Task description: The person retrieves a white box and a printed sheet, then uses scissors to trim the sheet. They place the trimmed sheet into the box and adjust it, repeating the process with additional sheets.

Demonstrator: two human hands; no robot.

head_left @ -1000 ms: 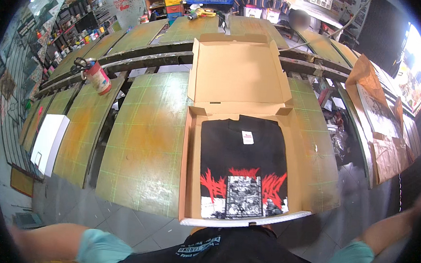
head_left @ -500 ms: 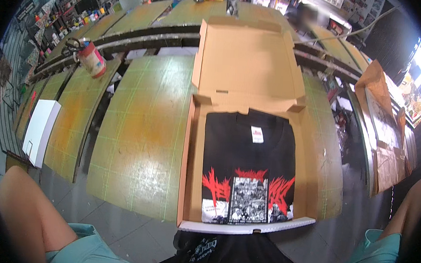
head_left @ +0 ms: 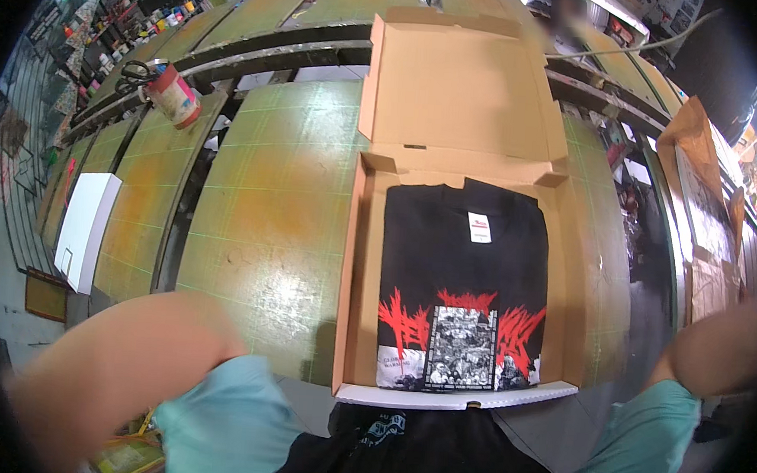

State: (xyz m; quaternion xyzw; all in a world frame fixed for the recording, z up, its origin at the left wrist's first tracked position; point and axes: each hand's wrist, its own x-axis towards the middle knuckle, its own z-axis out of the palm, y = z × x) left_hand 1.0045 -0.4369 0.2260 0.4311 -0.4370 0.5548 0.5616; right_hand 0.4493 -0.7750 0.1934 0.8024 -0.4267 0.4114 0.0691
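A folded black T-shirt [head_left: 464, 250] lies flat in an open cardboard box [head_left: 361, 270]. Red lettering and a grey picture panel cross its lower half, and a small white label shows at the collar. The box's brown lid [head_left: 457, 90] is folded back, away from me. Neither of my hands shows. My left arm [head_left: 146, 344] is bent, blurred at the lower left, its forearm running out of view. At the right edge my right arm [head_left: 709, 352] is bent too, its hand hidden beyond the picture. The box's white front edge is close to my body.
The box rests on a green gridded board [head_left: 258, 220]. To the left stand a white box [head_left: 86, 227] and a pinkish tin [head_left: 174, 98] with scissors [head_left: 135, 76]. Brown paper [head_left: 692, 139] hangs over a board on the right. Gaps separate the neighbouring boards.
My left arm has swung inward and lower, toward my body. The right arm has shifted slightly inward. The view has tilted a little; the T-shirt and box stay as they were.
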